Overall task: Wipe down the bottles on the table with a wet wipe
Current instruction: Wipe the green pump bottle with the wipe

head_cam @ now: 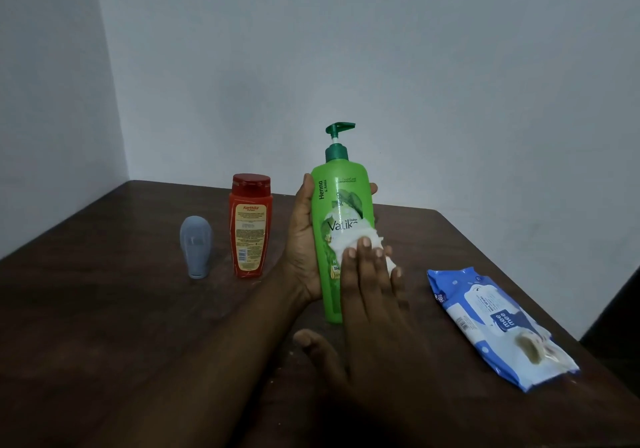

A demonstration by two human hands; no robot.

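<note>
A tall green pump bottle [341,202] stands tilted slightly at the table's middle, its base near the tabletop. My left hand [304,240] wraps around its back and left side. My right hand [374,295] lies flat against the bottle's front, fingers pressing a white wet wipe [349,240] onto the label. To the left stand a red bottle [250,226], upright with its back label facing me, and a small grey bottle [196,245], standing on its cap.
A blue and white pack of wet wipes [498,323] lies flat on the right side of the dark brown table [104,326]. The table's right edge runs close beside the pack. Pale walls meet in a corner behind the table.
</note>
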